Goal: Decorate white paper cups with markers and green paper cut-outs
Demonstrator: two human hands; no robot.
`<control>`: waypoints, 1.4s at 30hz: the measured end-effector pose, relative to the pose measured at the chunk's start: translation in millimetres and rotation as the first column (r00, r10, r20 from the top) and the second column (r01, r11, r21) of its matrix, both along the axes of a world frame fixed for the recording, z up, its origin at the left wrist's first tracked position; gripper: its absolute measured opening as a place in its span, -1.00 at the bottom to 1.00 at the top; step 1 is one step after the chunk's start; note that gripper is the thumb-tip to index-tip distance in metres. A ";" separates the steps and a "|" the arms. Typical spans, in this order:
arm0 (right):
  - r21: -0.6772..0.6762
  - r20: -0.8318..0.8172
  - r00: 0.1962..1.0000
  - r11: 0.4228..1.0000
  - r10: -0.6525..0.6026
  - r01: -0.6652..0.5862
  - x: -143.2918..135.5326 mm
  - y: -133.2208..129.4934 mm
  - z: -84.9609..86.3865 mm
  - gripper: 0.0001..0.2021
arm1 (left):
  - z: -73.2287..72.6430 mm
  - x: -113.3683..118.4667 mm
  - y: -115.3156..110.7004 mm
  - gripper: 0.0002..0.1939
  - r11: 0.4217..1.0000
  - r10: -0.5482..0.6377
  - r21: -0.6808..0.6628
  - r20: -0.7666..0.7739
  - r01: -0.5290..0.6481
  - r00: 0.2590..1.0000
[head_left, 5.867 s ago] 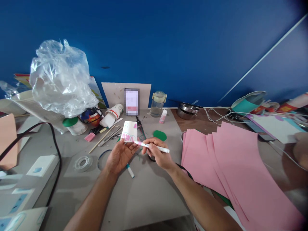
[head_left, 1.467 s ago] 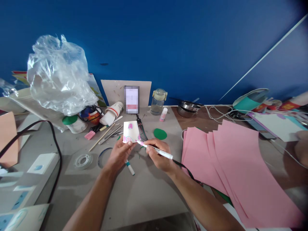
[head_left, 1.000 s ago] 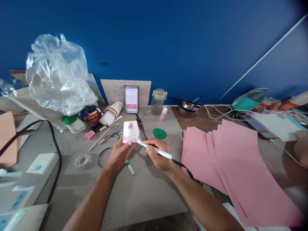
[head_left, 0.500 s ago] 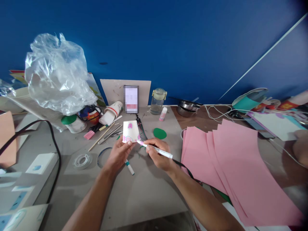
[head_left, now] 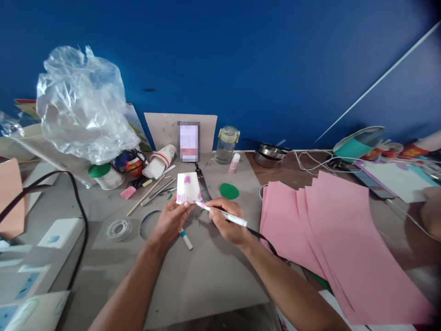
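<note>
My left hand (head_left: 174, 219) is closed on the lower edge of a small white paper cup (head_left: 189, 187), thumb on its near face. The cup tapers and bears pink and a little blue drawing. Between the fingers of my right hand (head_left: 229, 220) is a white marker (head_left: 229, 217) with a pink end. Its tip is at the cup's lower right edge; whether it touches I cannot tell. A second marker (head_left: 186, 240), white and teal, lies on the table below my left hand. Behind the cup are scissors (head_left: 199, 172), and a green paper oval (head_left: 229, 191) lies to the right.
Pink paper sheets (head_left: 330, 239) cover the right side. A phone (head_left: 189, 141) leans on a board at the wall, beside a glass jar (head_left: 227, 145) and a glue stick (head_left: 234, 163). A tape roll (head_left: 118, 229) and a plastic bag (head_left: 86, 105) are left. Another person's hand (head_left: 432, 211) shows far right.
The cup has turned very slightly in my left hand. My right hand keeps the marker at its lower right edge. The view has shifted a little.
</note>
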State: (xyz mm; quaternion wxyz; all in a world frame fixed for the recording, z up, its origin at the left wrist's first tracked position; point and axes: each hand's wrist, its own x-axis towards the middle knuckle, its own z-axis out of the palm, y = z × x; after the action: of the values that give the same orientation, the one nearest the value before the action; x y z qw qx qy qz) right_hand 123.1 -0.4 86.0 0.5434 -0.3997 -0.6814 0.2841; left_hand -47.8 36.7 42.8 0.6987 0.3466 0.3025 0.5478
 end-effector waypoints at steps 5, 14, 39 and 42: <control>-0.007 -0.006 1.000 1.000 0.023 -0.023 1.1 0.7 0.5 -0.84 | 0.3 0.0 0.2 -0.53 1.000 0.013 -0.007 -0.018 -0.013 1.000; -0.068 -0.037 0.999 0.998 0.008 -0.010 3.9 1.4 -0.5 -0.83 | 1.0 1.2 -0.8 -0.49 1.000 0.011 -0.005 -0.022 -0.011 1.000; -0.020 -0.002 1.000 1.000 -0.005 0.005 2.8 0.7 0.1 -0.83 | -1.4 -0.1 -0.5 -0.52 1.000 0.014 -0.004 0.001 -0.014 1.000; -0.028 -0.007 1.000 1.000 0.000 0.000 2.0 1.3 -1.4 -0.83 | -1.6 -0.4 -0.8 -0.57 1.000 0.009 0.004 -0.002 -0.009 1.000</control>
State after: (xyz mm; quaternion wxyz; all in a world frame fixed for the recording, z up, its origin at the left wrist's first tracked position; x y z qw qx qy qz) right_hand 125.0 0.8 84.5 0.5403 -0.4061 -0.6754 0.2950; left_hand -48.2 35.9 41.3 0.6953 0.3474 0.3035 0.5512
